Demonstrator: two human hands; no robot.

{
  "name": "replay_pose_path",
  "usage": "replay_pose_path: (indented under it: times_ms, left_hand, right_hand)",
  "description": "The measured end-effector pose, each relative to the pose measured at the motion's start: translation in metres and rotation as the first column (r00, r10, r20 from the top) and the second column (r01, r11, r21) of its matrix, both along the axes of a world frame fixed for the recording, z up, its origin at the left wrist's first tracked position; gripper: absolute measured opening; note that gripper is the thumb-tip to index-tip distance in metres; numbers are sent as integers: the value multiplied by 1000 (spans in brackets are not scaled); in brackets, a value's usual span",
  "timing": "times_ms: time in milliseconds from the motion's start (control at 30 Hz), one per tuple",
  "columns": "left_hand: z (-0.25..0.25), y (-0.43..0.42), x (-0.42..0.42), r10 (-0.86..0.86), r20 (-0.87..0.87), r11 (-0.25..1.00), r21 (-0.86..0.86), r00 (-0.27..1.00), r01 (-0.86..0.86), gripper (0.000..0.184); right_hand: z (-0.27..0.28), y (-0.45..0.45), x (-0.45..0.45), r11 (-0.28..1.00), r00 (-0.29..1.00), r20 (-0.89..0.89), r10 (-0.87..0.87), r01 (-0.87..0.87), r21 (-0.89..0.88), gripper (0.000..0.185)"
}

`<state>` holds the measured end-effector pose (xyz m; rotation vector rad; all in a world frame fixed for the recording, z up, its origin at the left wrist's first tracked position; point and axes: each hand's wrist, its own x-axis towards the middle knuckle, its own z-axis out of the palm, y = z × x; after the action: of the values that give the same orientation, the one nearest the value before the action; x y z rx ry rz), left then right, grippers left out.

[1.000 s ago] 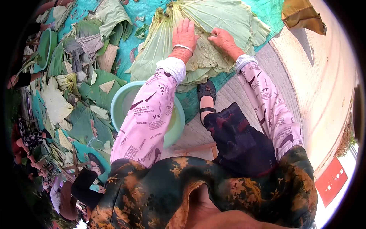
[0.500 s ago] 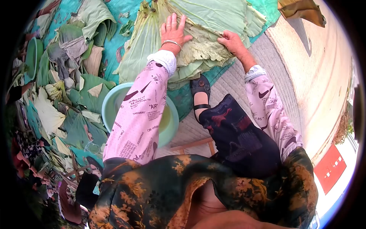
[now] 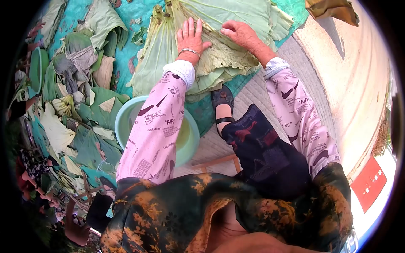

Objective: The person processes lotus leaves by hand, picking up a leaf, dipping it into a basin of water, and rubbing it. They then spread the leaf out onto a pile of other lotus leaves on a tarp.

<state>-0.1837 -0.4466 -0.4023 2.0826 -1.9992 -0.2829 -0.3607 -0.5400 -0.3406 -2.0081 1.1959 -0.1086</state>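
A stack of large pale green leaves (image 3: 158,57) lies in front of me, stems gathered at its upper left. My left hand (image 3: 192,41) rests palm down on the stack with its fingers spread, a bracelet at the wrist. To its right, my right hand (image 3: 242,34) is over the top leaf, its thumb and index finger pinched near a crease. What is between those fingertips, if anything, is too small to make out. The leaf below both hands has a brownish, wrinkled, ragged edge (image 3: 236,63).
A pale green basin (image 3: 192,147) stands below my left forearm. Loose leaves (image 3: 93,143) cover the teal sheet (image 3: 126,46) at left. A green basin (image 3: 39,69) and parts of other people are at far left. A brown bag (image 3: 333,12) lies upper right.
My right hand has moved from the leaf's right edge leftward and up, toward my left hand. My left hand stays flat on the stack. The view has shifted since the earliest frame.
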Motion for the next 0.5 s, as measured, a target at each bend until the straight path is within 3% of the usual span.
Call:
replay_pose_path:
  times_ms: [100, 300, 367, 500]
  left_hand:
    - [0, 0, 0, 2, -7, 1000, 14, 1000, -2, 99]
    - [-1, 2, 0, 7, -33, 1000, 2, 999, -7, 98]
    - [-3, 1, 1, 0, -65, 1000, -27, 998, -2, 96]
    - [3, 2, 0, -58, 39, 998, 24, 998, 57, 82]
  right_hand:
    - [-24, -4, 23, 994, 990, -101, 93, -88, 59, 29]
    - [-15, -4, 25, 968, 989, -60, -137, 147, 204, 23]
    - [-14, 1, 23, 983, 983, -74, -168, 173, 63, 21]
    - [-24, 7, 20, 973, 985, -90, -148, 129, -189, 21]
